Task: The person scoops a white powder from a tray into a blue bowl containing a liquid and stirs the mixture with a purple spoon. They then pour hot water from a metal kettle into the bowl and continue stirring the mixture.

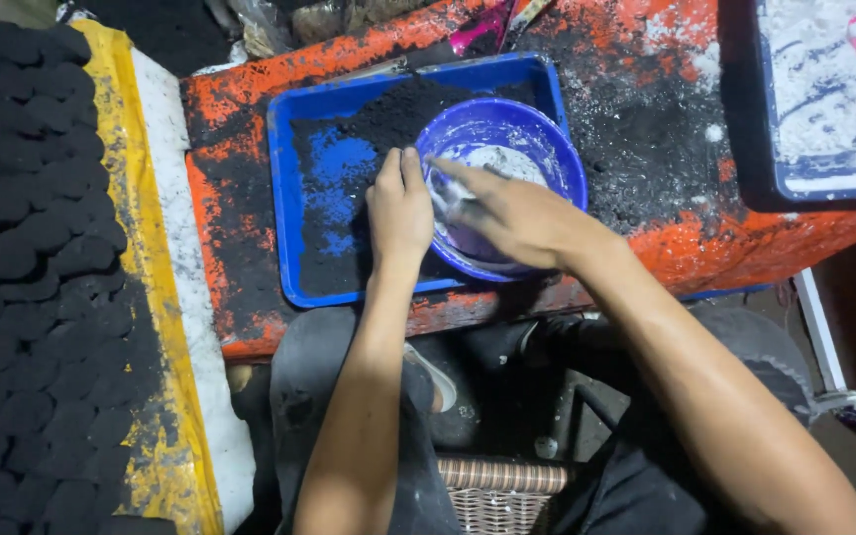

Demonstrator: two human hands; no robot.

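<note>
So the orange worktop (250,109) carries a blue tray (284,218) of black powder, and the blue bowl (547,149) sits at that tray's right end. Left hand (398,213) steadies the bowl's near-left rim, fingers loosely curled; I'd hold it firm while kneading. Right hand (517,218) reaches inside, fingers smeared white, grip hard to make out.

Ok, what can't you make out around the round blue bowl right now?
Head view only:
- Round blue plastic bowl: near rim hidden by right hand.
- Right fingertips: blurred, contents unclear.
- Left hand: palm side hidden.
- White-dusted blue tray: cut by frame edge.
</note>
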